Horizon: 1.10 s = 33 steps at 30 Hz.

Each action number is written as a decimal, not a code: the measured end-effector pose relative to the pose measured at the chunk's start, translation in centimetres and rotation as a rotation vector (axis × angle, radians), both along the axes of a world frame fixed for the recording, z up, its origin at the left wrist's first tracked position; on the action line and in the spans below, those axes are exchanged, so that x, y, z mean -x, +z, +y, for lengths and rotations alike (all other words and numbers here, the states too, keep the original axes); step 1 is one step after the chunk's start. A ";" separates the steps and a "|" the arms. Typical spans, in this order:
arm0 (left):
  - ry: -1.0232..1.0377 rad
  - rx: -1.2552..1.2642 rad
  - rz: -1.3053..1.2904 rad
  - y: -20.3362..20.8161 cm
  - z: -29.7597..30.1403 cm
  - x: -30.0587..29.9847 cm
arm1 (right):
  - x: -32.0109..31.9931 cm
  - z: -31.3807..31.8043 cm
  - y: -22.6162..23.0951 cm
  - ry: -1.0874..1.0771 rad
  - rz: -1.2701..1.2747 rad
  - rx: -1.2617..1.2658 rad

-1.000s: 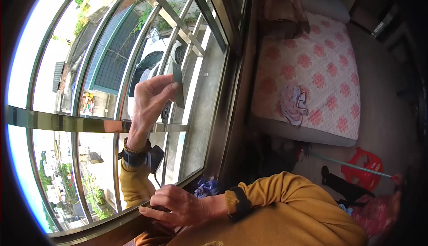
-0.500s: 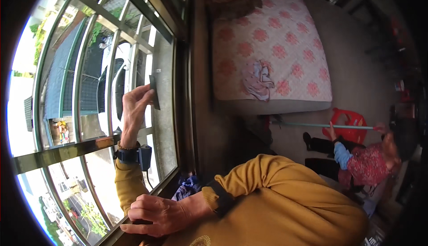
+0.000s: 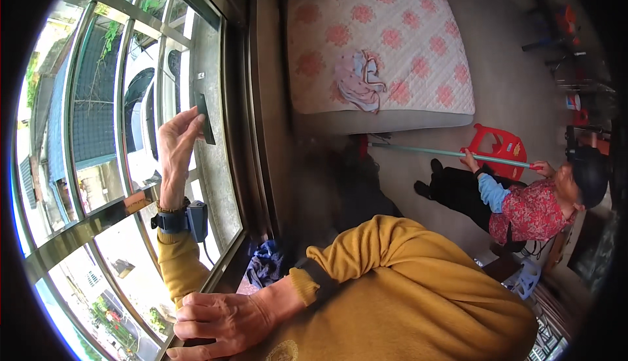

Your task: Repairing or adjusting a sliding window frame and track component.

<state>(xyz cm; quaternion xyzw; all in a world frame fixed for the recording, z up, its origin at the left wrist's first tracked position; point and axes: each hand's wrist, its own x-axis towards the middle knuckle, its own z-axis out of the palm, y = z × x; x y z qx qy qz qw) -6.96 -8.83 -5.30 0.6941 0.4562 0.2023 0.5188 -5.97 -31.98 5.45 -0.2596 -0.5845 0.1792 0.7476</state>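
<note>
My left hand [image 3: 178, 148] reaches out to the window bars, fingers pinched on a thin dark flat strip [image 3: 206, 120]. The strip stands close to the grey ledge [image 3: 214, 66] outside the frame. A dark band with a small box [image 3: 196, 220] sits round my left wrist, a cable hanging from it. Lower down, my right hand [image 3: 226, 322] is closed, its fingers curled over the lower edge of the window frame [image 3: 226, 259]. What lies under its palm is hidden. My right arm, in a mustard sleeve [image 3: 392, 256], bends across my body.
Metal bars [image 3: 120, 99] cross the window, a rusty crossbar [image 3: 91, 227] among them. A bed with a flowered cover [image 3: 392, 40] stands inside, a crumpled cloth [image 3: 360, 79] on it. Another person [image 3: 533, 210] grips a long green pole [image 3: 451, 155] beside a red plastic stool [image 3: 490, 142]. Dark cloth [image 3: 265, 263] lies near my elbow.
The whole view has shifted, so the window, bed and both my hands appear farther left. My left hand keeps its pinch on the strip; my right hand stays curled at the frame.
</note>
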 end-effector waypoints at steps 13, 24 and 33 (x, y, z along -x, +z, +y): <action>0.032 0.091 -0.053 -1.6 -1.4 0.8 | -0.6 0.6 0.0 0.013 0.017 0.049; 0.114 0.405 -0.202 -0.6 -1.4 2.9 | -15.0 -7.3 -12.8 -0.072 -0.516 0.468; 0.003 0.493 -0.067 1.4 -3.6 4.2 | -30.9 -36.7 -29.1 -0.184 -0.661 1.542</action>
